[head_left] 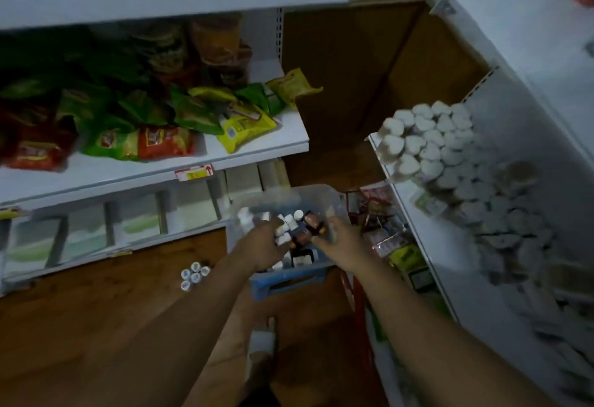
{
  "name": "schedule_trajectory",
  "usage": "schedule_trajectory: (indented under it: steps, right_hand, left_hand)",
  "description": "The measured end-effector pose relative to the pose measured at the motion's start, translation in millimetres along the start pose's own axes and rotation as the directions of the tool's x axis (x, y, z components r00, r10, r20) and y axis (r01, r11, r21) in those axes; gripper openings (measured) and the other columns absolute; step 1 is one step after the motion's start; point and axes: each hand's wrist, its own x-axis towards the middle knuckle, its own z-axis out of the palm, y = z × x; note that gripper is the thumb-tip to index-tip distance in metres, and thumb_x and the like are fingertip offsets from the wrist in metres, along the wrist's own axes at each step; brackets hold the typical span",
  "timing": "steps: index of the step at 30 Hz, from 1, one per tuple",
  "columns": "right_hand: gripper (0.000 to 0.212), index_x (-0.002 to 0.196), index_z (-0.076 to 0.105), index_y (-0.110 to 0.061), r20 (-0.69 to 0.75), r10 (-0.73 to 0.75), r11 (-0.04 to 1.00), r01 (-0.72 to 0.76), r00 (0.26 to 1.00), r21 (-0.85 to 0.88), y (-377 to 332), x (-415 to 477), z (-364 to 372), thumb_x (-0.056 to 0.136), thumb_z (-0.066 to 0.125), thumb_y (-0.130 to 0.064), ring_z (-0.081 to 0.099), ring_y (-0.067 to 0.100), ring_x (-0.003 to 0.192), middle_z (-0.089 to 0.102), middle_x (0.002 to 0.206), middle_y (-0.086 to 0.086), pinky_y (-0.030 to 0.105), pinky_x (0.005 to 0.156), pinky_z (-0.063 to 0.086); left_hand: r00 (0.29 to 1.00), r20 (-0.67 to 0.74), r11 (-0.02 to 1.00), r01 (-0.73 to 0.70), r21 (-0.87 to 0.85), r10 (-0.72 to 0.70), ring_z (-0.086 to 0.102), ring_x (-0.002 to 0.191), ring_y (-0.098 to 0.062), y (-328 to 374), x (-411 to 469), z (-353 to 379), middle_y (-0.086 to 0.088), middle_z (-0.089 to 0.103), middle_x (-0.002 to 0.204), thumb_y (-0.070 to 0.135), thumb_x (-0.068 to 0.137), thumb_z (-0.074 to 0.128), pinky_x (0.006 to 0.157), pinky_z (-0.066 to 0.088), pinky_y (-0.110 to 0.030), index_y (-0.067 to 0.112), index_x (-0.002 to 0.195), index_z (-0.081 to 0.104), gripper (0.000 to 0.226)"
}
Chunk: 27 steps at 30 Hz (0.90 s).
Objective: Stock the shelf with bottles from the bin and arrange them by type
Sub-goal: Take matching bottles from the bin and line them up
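- bottles (pixel 302 258) sit in the clear bin (pixel 289 279) on the floor, next to the shelf (pixel 395 188)
- left hand (pixel 263 242) curled round a few white-capped ones (pixel 283 233)
- right hand (pixel 337 239) grips a brown bottle (pixel 313 225), bit blurry tho

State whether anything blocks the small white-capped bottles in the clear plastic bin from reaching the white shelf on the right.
Nothing visible: the left hand grips white-capped bottles in the clear plastic bin, with open space up to the white shelf.
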Motion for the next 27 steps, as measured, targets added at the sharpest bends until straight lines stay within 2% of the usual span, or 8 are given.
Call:
schedule_trajectory:
  steps: [4,9,15,17,21,24,26,27]
  right_hand:
    - [0.059,0.148,0.047,-0.019,0.002,0.141,0.990,-0.141,0.990,-0.011,27.0,68.8,29.8,0.097,0.067,-0.042,0.059,0.032,0.120,0.056,0.136,0.009,0.032,0.086,0.044]
    - [0.066,0.138,0.050,-0.020,-0.012,0.170,0.978,-0.170,0.985,-0.121,81.3,168.6,80.5,0.078,0.059,-0.045,0.063,0.034,0.106,0.062,0.117,0.014,0.043,0.089,0.055]
    - [0.044,0.142,0.047,-0.015,0.009,0.120,0.892,-0.104,0.993,-0.441,75.1,228.5,106.8,0.099,0.057,-0.021,0.057,0.035,0.125,0.058,0.132,0.015,0.044,0.104,0.047]
    - [0.037,0.137,0.049,-0.016,0.004,0.131,0.864,-0.112,0.991,-0.491,83.1,245.2,113.8,0.102,0.051,-0.025,0.060,0.035,0.120,0.060,0.127,0.014,0.045,0.097,0.050]
    - [0.045,0.133,0.057,-0.014,0.059,0.073,0.857,-0.032,0.996,-0.515,96.3,263.6,120.4,0.108,0.030,-0.039,0.056,0.024,0.096,0.058,0.116,0.004,0.026,0.072,0.040]
    - [0.045,0.110,0.065,-0.021,0.027,0.081,0.882,-0.059,0.996,-0.468,99.8,269.7,120.7,0.096,0.037,-0.054,0.063,0.026,0.097,0.069,0.108,0.004,0.044,0.092,0.052]
    - [0.029,0.119,0.060,-0.020,0.040,0.092,0.876,-0.062,0.995,-0.478,90.8,260.7,115.9,0.096,0.058,-0.039,0.064,0.031,0.107,0.067,0.113,0.010,0.048,0.098,0.052]
    - [0.036,0.126,0.056,-0.017,-0.007,0.071,0.868,-0.066,0.997,-0.492,85.9,255.3,114.3,0.095,0.066,-0.030,0.062,0.034,0.112,0.066,0.118,0.012,0.047,0.098,0.052]
  left_hand:
    - [0.987,0.162,1.000,0.004,0.021,-0.007,0.063,0.110,-0.035,-26.8,81.0,51.6,-0.017,0.061,0.130,0.025,0.100,0.068,0.094,0.054,-0.049,0.009,0.143,0.051,0.048]
    - [0.964,0.267,0.984,-0.057,0.170,0.010,0.064,0.105,-0.035,-44.7,163.7,106.0,-0.018,0.067,0.113,0.021,0.098,0.063,0.086,0.054,-0.043,0.005,0.116,0.067,0.024]
    - [0.982,0.190,0.925,-0.063,0.375,-0.010,0.055,0.124,-0.033,-69.4,215.4,156.4,-0.012,0.055,0.139,0.045,0.098,0.057,0.093,0.052,-0.048,0.021,0.146,0.050,0.055]
    - [0.983,0.182,0.909,-0.046,0.415,-0.033,0.050,0.128,-0.032,-70.5,221.8,161.9,-0.014,0.051,0.141,0.047,0.102,0.056,0.093,0.050,-0.048,0.021,0.150,0.045,0.056]
    - [0.987,0.162,0.896,-0.050,0.442,-0.025,0.053,0.126,-0.031,-74.4,222.1,159.6,-0.011,0.059,0.133,0.040,0.101,0.057,0.090,0.051,-0.046,0.022,0.135,0.059,0.038]
    - [0.982,0.179,0.918,-0.020,0.395,-0.055,0.052,0.129,-0.033,-74.7,218.1,151.7,-0.011,0.061,0.133,0.036,0.100,0.059,0.100,0.053,-0.048,0.019,0.130,0.063,0.034]
    - [0.980,0.194,0.925,-0.033,0.378,-0.045,0.052,0.130,-0.036,-69.8,212.0,145.4,-0.014,0.059,0.136,0.032,0.102,0.058,0.104,0.052,-0.050,0.014,0.133,0.060,0.036]
    - [0.981,0.192,0.931,-0.039,0.364,-0.033,0.052,0.129,-0.038,-67.3,208.0,142.0,-0.016,0.057,0.136,0.032,0.103,0.058,0.104,0.051,-0.050,0.013,0.135,0.059,0.037]
